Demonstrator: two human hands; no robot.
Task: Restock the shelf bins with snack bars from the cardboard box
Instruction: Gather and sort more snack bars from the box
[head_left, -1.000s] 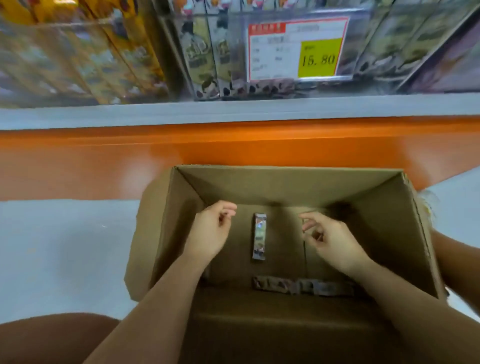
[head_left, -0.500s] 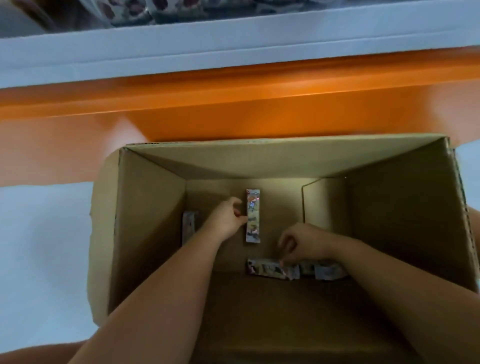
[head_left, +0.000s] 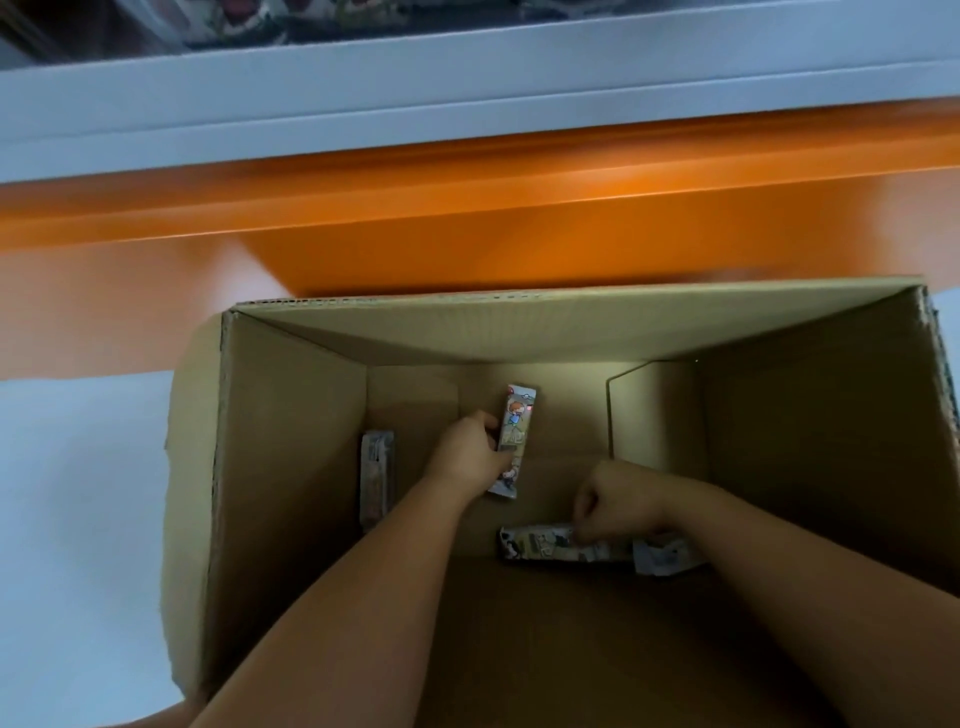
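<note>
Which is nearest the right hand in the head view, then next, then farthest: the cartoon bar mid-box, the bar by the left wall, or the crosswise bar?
1. crosswise bar, under the right hand, which pinches it.
2. cartoon bar, in the middle, held by the left hand.
3. bar by the left wall, farthest left.

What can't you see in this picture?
Head view:
- Shelf bins: cut off by the top edge, blurred.
- Middle bar: one side covered by the left hand gripping it.
- Near bar: partly under the right hand pinching it.
- Bar by the left wall: too dark to read.
</note>
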